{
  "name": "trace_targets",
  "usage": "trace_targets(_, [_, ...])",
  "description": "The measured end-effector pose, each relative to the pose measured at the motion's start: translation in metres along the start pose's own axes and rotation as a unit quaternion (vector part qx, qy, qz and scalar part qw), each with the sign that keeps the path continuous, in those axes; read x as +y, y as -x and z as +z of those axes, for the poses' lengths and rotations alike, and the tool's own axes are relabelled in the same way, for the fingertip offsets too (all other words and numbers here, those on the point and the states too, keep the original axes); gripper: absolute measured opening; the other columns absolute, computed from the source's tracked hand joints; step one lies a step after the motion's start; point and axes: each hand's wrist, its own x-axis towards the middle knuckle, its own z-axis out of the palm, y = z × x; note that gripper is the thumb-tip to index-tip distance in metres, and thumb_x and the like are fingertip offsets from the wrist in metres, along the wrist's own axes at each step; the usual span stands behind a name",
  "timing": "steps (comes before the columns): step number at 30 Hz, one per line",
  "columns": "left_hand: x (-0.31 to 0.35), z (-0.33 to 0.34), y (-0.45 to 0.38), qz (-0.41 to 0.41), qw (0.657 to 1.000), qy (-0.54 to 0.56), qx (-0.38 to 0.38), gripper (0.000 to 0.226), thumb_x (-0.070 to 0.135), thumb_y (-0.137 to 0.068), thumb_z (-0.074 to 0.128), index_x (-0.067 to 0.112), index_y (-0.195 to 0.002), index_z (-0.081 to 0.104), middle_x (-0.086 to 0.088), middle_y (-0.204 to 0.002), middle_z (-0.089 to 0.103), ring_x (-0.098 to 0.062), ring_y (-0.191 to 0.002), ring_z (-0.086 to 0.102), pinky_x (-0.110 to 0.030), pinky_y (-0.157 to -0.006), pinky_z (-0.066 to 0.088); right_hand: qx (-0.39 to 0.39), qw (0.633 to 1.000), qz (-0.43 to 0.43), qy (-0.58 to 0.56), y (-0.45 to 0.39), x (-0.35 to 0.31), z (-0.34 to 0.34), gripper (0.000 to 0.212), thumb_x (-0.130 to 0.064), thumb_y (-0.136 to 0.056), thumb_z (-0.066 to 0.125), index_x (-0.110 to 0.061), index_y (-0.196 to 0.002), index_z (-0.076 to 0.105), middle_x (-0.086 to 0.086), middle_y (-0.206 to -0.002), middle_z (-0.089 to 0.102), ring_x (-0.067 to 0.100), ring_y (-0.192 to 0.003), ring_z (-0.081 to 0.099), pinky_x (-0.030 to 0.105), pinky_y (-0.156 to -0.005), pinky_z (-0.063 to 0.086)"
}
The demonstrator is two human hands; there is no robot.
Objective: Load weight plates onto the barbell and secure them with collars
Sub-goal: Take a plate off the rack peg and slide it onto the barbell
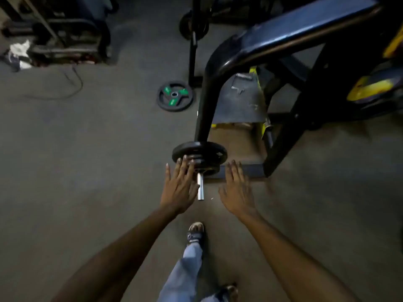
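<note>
Bench frame (209, 88) behind loaded plates (199, 154)

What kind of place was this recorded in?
Most likely a gym: a barbell sleeve loaded with black plates, a spare green-marked plate on the floor, and a padded bench frame.

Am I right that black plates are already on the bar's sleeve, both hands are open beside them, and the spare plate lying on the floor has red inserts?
Not quite: the head view shows the spare plate on the floor has green inserts, not red. The rest holds: black plates sit on the sleeve, with the left hand and right hand open beside them.
</note>
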Motion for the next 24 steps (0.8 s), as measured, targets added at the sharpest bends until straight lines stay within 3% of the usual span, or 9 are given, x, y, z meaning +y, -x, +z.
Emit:
trace_targets(4, [-0.032, 0.041, -0.027, -0.02, 0.999, -0.007, -0.044, 0.081, 0.055, -0.107, 0.032, 0.014, -0.169, -0.001, -0.015, -0.177, -0.005, -0.034, -0.164, -0.001, -0.065, -0.13, 0.003, -0.055, 0.998, -0.002, 0.011, -0.045, -0.003, 0.042, 0.088, -0.035, -0.097, 0.061, -0.006, -0.166, 0.015, 0.015, -0.174, 0.018, 0.03, -0.162, 0.016, 0.049, -0.129, 0.025])
trace_targets(9, [-0.054, 0.087, -0.057, 0.0, 0.997, -0.026, -0.066, 0.081, 0.046, -0.108, 0.042, 0.008, -0.168, 0.002, -0.017, -0.176, -0.005, -0.034, -0.164, -0.001, -0.063, -0.131, 0.009, -0.105, 0.994, 0.031, -0.026, -0.092, -0.012, 0.085, 0.088, -0.033, -0.102, 0.055, -0.01, -0.167, 0.002, 0.014, -0.176, 0.003, 0.027, -0.163, 0.006, 0.047, -0.131, 0.022])
trace_targets(12, [-0.062, 0.102, -0.072, 0.004, 0.995, -0.018, -0.101, 0.081, 0.042, -0.107, 0.042, 0.011, -0.169, -0.001, -0.017, -0.176, -0.008, -0.035, -0.164, -0.004, -0.064, -0.13, 0.009, -0.116, 0.991, 0.041, -0.049, -0.111, -0.017, 0.101, 0.086, -0.029, -0.102, 0.055, -0.012, -0.168, 0.002, 0.014, -0.176, 0.002, 0.028, -0.163, 0.006, 0.046, -0.13, 0.023])
trace_targets(16, [-0.058, 0.119, -0.072, -0.002, 0.99, 0.03, -0.137, 0.086, 0.031, -0.102, 0.056, 0.008, -0.168, 0.007, -0.021, -0.175, 0.008, -0.037, -0.164, 0.008, -0.062, -0.131, 0.01, -0.13, 0.984, 0.055, -0.113, -0.112, -0.022, 0.115, 0.089, -0.022, -0.099, 0.062, -0.017, -0.168, 0.006, 0.013, -0.176, 0.006, 0.031, -0.162, 0.014, 0.044, -0.127, 0.028])
trace_targets(20, [-0.051, 0.116, -0.075, -0.052, 0.99, 0.074, -0.11, 0.09, 0.021, -0.089, 0.069, 0.008, -0.165, 0.023, -0.023, -0.164, 0.034, -0.041, -0.153, 0.034, -0.063, -0.129, 0.02, -0.104, 0.987, 0.069, -0.101, -0.12, -0.023, 0.114, 0.084, -0.015, -0.091, 0.072, -0.015, -0.162, 0.028, 0.014, -0.167, 0.029, 0.034, -0.152, 0.033, 0.045, -0.117, 0.04])
trace_targets(22, [-0.052, 0.109, -0.086, -0.059, 0.989, 0.09, -0.098, 0.09, 0.02, -0.088, 0.067, 0.009, -0.165, 0.023, -0.025, -0.155, 0.04, -0.043, -0.145, 0.04, -0.064, -0.127, 0.023, -0.099, 0.99, 0.066, -0.074, -0.127, -0.021, 0.114, 0.078, -0.012, -0.088, 0.074, -0.016, -0.156, 0.036, 0.014, -0.16, 0.037, 0.035, -0.145, 0.04, 0.046, -0.111, 0.046])
trace_targets(24, [-0.051, 0.104, -0.097, -0.042, 0.992, 0.093, -0.073, 0.076, 0.025, -0.091, 0.053, 0.006, -0.162, 0.033, -0.03, -0.143, 0.048, -0.046, -0.133, 0.048, -0.064, -0.12, 0.035, -0.094, 0.993, 0.057, -0.044, -0.131, -0.019, 0.115, 0.074, -0.012, -0.087, 0.075, -0.017, -0.152, 0.04, 0.014, -0.152, 0.043, 0.036, -0.14, 0.044, 0.046, -0.105, 0.049])
